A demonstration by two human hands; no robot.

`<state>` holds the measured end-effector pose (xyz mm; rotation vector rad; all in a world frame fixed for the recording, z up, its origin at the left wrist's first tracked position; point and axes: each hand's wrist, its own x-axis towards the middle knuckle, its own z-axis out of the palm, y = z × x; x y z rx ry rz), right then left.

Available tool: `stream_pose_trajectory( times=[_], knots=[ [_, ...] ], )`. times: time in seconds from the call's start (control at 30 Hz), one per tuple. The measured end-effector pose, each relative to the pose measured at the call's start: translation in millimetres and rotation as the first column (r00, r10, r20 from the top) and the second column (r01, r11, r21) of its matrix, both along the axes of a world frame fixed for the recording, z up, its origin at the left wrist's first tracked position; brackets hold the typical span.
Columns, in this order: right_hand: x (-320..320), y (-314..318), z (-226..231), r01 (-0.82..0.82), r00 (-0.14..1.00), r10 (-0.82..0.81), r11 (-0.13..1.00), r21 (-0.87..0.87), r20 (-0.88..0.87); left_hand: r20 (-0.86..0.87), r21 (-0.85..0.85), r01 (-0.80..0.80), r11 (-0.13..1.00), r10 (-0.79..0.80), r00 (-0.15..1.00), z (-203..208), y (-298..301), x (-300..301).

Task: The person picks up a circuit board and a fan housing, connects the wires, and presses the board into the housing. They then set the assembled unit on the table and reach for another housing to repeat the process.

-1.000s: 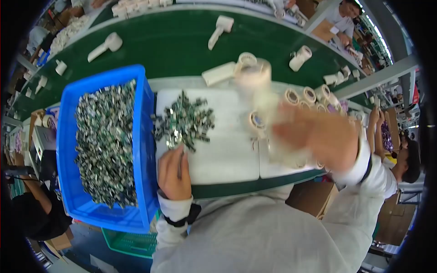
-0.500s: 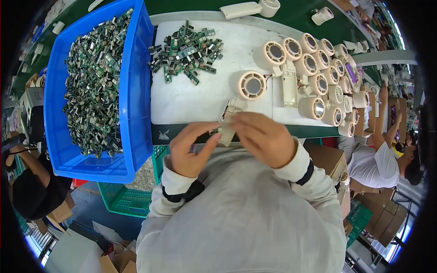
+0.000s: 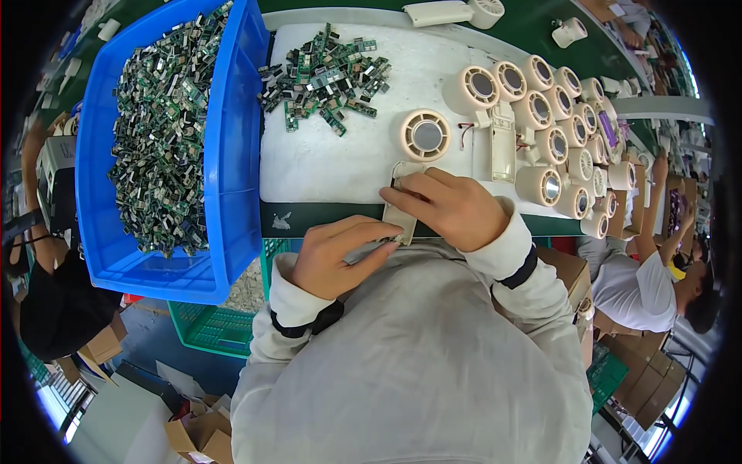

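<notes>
A cream fan handle shell (image 3: 399, 223) lies at the table's near edge, just below a round cream fan head (image 3: 425, 134); whether the two are joined I cannot tell. My right hand (image 3: 452, 207) is closed over the shell's upper part, fingers pressing on it. At its lower end, my left hand (image 3: 340, 257) pinches the shell between thumb and fingers. Something small shows at the left fingertips, too covered to make out. Beyond my left hand, small green circuit boards (image 3: 328, 81) lie heaped on the white foam sheet (image 3: 332, 166).
A deep blue bin (image 3: 220, 178) full of circuit boards stands at the left. Many fan heads (image 3: 537, 108) crowd the right side beside an open handle shell (image 3: 502, 143). A green crate (image 3: 209, 332) sits below the bin. Other people work at both sides.
My left hand has moved right onto the shell's lower end. My right hand has shifted slightly and settled on its upper part. The view has shifted a little.
</notes>
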<state>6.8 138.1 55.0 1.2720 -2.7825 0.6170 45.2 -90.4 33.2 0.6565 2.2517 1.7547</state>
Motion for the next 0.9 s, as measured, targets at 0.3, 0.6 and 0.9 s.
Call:
stream_pose_trajectory(
  times=[0.3, 0.6, 0.9],
  knots=[
    [0.4, -7.3, 0.6, 0.203, 0.977, -0.18, 0.953, -0.226, 0.117, 0.024, 0.025, 0.05, 0.998, -0.05, 0.998, -3.2, 0.6, -8.1],
    [7.2, -29.7, -3.1, 0.36, 0.932, -0.362, 0.913, -0.19, 0.029, 0.509, 0.255, -0.451, 0.855, 0.278, 0.815, -16.1, 4.9, -12.0],
    [14.5, -29.6, -8.5, 0.471, 0.882, -0.444, 0.849, -0.24, 0.16, 0.425, 0.398, -0.446, 0.802, 0.269, 0.864, -14.1, 28.8, -18.5]
  ],
)
